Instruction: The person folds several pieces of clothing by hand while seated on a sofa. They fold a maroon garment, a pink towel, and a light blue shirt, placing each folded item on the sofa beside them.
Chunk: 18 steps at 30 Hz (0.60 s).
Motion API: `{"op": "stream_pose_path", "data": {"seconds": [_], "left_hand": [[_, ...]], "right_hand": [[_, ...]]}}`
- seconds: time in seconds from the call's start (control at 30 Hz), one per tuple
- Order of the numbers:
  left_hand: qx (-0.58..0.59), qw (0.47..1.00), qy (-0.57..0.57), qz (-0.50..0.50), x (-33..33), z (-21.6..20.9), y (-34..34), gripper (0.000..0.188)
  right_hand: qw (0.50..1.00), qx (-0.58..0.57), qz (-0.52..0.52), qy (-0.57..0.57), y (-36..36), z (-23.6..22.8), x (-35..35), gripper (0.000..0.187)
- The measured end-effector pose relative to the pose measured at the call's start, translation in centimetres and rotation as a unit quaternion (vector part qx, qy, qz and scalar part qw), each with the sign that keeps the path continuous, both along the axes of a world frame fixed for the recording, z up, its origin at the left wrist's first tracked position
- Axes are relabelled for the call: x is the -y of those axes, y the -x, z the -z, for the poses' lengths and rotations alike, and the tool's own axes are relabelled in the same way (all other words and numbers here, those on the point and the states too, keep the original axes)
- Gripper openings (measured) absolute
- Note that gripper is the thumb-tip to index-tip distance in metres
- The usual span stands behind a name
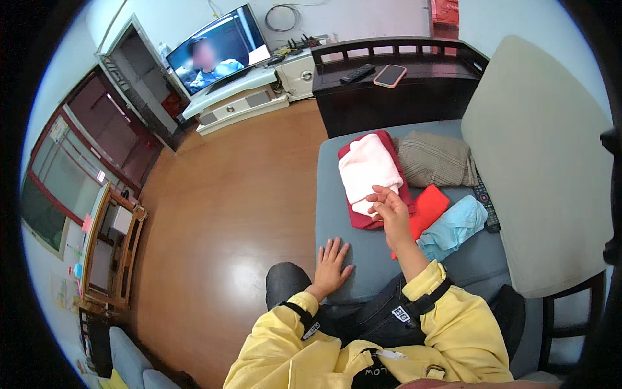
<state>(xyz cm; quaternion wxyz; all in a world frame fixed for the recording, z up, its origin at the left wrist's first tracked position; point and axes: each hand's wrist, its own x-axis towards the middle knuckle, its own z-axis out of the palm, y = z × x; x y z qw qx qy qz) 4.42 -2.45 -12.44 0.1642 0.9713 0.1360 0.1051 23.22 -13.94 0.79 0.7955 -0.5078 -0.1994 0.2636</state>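
On the blue-grey sofa seat (329, 175), a pale pink folded cloth (369, 167) lies on top of a dark red folded cloth (404, 188). My right hand (392, 212) is over the near end of this pile, its fingers loosely bent and apart, with nothing seen in them. I cannot tell whether it touches the cloth. Flat on the seat's left edge rests my left hand (332, 269), fingers spread. To the right of the pile are a bright red folded cloth (429, 209), a light blue bundled cloth (457, 227) and a grey-brown ribbed garment (435, 159).
A black remote (487, 202) lies along the foot of the sofa's backrest (541, 168). On the dark wooden armrest (350, 107) are another remote (357, 73) and a phone (390, 76). Beyond the brown floor (227, 194) a television (220, 52) stands on a white cabinet (236, 107).
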Motion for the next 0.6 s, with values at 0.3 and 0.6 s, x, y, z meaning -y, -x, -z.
{"op": "stream_pose_path", "data": {"seconds": [0.3, 0.6], "left_hand": [[0.028, 0.997, 0.049, -0.06, 0.9, 1.2, 3.2, 0.064], [0.041, 0.995, 0.07, -0.062, 0.7, 1.3, 3.5, 0.063]], "right_hand": [[0.999, 0.032, -0.01, 0.004, -1.6, -1.0, 2.6, 0.042], [0.688, 0.453, 0.205, 0.529, -14.2, 3.7, 17.8, 0.071]]}}
